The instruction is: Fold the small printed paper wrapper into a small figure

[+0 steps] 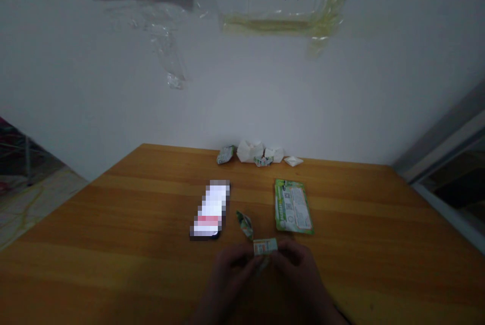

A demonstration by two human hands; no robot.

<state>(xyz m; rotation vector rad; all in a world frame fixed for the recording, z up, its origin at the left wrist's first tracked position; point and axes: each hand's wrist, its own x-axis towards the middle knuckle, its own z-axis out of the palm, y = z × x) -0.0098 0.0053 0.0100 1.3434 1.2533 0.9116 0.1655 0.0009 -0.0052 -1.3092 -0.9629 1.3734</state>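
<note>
Between my two hands, low in the middle of the view, is a small folded piece of printed paper (265,246), pale with orange and green marks. My left hand (235,267) pinches its left end, and my right hand (297,262) pinches the right end. A lower flap of it shows dimly beneath the fingers. Just beyond my left fingertips a narrow green printed folded piece (245,225) sticks up at a slant; whether it joins the held paper I cannot tell. A flat green-and-white printed packet (293,206) lies on the table past my right hand.
A phone with a lit, pixelated screen (212,209) lies left of centre on the wooden table (125,234). Along the back edge sit a crumpled printed wrapper (226,154), crumpled white paper (249,151) and a small white folded piece (293,161). Behind them rises a white wall (242,87).
</note>
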